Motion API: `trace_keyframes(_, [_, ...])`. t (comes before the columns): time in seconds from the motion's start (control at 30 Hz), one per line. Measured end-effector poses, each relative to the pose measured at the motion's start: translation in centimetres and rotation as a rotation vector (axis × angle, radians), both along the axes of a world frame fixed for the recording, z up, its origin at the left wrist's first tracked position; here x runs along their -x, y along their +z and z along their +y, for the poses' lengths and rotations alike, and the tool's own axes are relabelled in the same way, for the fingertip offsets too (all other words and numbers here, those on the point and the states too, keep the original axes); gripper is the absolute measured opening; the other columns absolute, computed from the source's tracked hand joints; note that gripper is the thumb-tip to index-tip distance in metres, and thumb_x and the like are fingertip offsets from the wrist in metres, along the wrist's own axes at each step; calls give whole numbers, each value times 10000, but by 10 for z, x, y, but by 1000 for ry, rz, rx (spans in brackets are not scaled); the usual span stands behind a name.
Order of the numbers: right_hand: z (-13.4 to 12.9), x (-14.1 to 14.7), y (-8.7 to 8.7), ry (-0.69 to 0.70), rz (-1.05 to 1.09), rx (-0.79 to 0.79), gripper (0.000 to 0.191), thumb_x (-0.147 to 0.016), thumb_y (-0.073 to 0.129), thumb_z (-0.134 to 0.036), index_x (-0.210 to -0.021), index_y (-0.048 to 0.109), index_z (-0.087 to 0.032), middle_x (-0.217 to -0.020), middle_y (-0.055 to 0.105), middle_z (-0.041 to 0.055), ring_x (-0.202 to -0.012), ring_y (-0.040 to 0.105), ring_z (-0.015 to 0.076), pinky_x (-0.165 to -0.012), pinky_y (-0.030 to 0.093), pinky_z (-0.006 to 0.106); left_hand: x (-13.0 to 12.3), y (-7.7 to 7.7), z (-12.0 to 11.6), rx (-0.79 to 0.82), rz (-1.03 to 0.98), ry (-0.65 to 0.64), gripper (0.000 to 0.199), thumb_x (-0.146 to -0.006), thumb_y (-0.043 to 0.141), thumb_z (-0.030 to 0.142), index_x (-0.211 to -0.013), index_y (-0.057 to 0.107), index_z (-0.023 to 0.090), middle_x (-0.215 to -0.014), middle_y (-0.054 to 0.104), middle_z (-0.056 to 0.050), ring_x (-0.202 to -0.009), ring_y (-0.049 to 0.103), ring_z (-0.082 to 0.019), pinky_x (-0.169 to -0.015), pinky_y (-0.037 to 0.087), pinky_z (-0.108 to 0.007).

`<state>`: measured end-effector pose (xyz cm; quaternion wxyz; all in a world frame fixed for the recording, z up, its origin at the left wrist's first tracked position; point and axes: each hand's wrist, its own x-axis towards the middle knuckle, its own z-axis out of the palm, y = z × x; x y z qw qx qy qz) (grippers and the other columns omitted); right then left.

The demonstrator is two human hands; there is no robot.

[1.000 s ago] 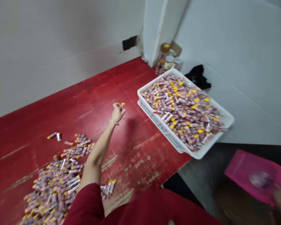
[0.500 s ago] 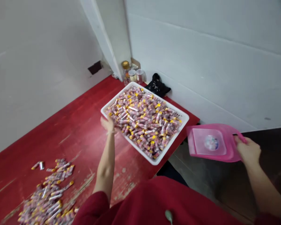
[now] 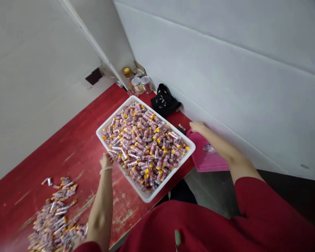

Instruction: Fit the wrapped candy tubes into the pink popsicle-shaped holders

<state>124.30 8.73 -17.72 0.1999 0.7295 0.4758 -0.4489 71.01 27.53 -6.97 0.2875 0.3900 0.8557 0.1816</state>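
Note:
A white plastic tray heaped with small wrapped candy tubes with yellow ends sits on the red table. At its left side, my left hand is closed at the rim, its fingertips partly hidden by the tray. Beyond the tray's right end, my right hand is closed around the handle of a pink dustpan-like scoop. The scoop hangs at the table's end, tilted, with a round label on it. A loose candy tube lies by my right hand.
Loose candy tubes are piled on the red table at the lower left. Several jars stand in the far corner. A black cloth bag lies between tray and white wall. Dark floor shows at right.
My right hand has swung the pink scoop from the right over to the table's end and turned it. The tray has shifted slightly toward me, my left hand staying at its rim.

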Motion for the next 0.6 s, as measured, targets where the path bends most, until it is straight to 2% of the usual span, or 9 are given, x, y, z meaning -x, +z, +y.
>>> trace_keyframes(0.07, [21, 3, -20, 63, 29, 9, 519, -857, 697, -156, -1360, 604, -64, -1256, 667, 245, -1184, 643, 332, -977, 483, 387, 0, 3, -16, 57, -30, 18, 277, -717, 622, 450, -730, 585, 177, -578, 525, 15, -503, 558, -144, -493, 475, -262])
trace_keyframes(0.13, [32, 9, -35, 117, 62, 1, 668, -845, 718, -160, -1473, 498, -99, -1275, 657, 233, -1203, 632, 327, -991, 473, 383, -2, 1, -24, 91, -34, 8, 216, -659, 632, 388, -691, 573, 182, -546, 505, 34, -478, 514, -127, -475, 436, -242])
trace_keyframes(0.23, [39, 17, -48, 192, 112, -13, 831, -818, 756, -154, -1556, 376, -187, -1345, 616, 215, -1218, 621, 308, -990, 456, 351, -5, -3, -20, 103, 8, -18, 160, -647, 586, 344, -631, 540, 192, -500, 470, 47, -462, 450, -114, -460, 376, -227])
trace_keyframes(0.3, [40, 21, -52, 243, 142, -9, 788, -821, 751, -123, -1526, 401, -155, -1350, 605, 223, -1209, 620, 283, -979, 435, 321, -6, -5, -16, 100, 41, -34, 136, -646, 558, 314, -590, 519, 196, -482, 449, 46, -468, 416, -110, -460, 347, -224])
trace_keyframes(0.43, [39, 24, -49, 329, 158, 6, 608, -878, 701, -125, -1415, 453, 12, -1188, 668, 252, -1119, 645, 249, -883, 418, 286, -5, -8, -17, 76, 56, -38, 125, -654, 543, 283, -571, 533, 190, -499, 467, 30, -514, 431, -119, -486, 345, -226])
trace_keyframes(0.5, [38, 22, -41, 356, 137, -9, 532, -911, 659, -131, -1397, 485, -3, -1133, 690, 246, -1053, 669, 239, -820, 421, 273, -4, -11, -19, 53, 36, -24, 128, -667, 554, 284, -592, 557, 181, -519, 483, 26, -545, 451, -124, -503, 352, -223])
trace_keyframes(0.6, [31, 15, -21, 355, 85, -51, 481, -910, 591, -69, -1388, 554, -93, -1093, 724, 214, -938, 706, 223, -740, 416, 257, -6, -14, -20, 12, -17, 10, 134, -695, 576, 280, -620, 575, 169, -548, 500, 23, -572, 457, -120, -518, 351, -217])
